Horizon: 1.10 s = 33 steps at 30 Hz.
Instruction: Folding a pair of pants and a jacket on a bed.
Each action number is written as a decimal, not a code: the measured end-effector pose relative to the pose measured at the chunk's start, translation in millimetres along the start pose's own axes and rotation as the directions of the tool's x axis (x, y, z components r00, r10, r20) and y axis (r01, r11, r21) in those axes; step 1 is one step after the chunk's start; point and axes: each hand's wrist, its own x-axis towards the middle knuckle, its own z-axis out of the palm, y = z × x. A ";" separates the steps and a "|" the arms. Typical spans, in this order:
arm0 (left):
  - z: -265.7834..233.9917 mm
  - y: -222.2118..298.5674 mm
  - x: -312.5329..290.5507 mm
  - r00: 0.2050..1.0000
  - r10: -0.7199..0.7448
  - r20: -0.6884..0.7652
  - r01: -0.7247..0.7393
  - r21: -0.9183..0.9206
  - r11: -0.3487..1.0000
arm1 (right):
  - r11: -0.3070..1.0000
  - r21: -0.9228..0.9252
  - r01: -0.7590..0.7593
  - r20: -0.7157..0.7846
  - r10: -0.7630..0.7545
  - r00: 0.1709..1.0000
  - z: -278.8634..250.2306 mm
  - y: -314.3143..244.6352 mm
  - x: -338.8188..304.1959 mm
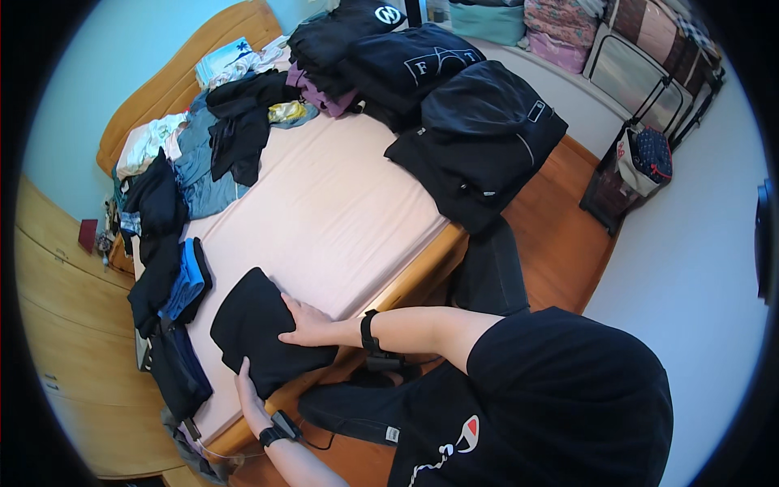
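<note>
Right hand spread flat, left hand closure indeterminable, both contact the folded black garment at the bed's foot edge; folding appears in hand, next requiring edge alignment.

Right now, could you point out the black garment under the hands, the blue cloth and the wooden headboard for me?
Black garment point(253, 315): head view, middle of its upper surface.
Blue cloth point(187, 281): head view, middle of its visible part.
Wooden headboard point(174, 71): head view, its bare wooden face.
</note>
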 end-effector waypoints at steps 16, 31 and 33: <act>411.7 174.7 -110.6 0.687 0.467 0.556 -0.377 -0.277 0.884 | 0.921 -0.122 0.370 -0.303 -0.390 0.870 -476.4 -13.0 -66.0; 668.0 99.0 -67.0 0.785 0.394 0.478 -0.573 0.319 0.755 | 0.532 -0.684 -0.499 -0.676 -0.206 0.707 -611.2 104.7 -40.3; 660.0 115.1 -88.7 0.440 0.770 0.462 -0.895 0.302 0.329 | 0.465 -0.760 -0.454 -0.640 -0.412 0.648 -605.4 106.6 -29.8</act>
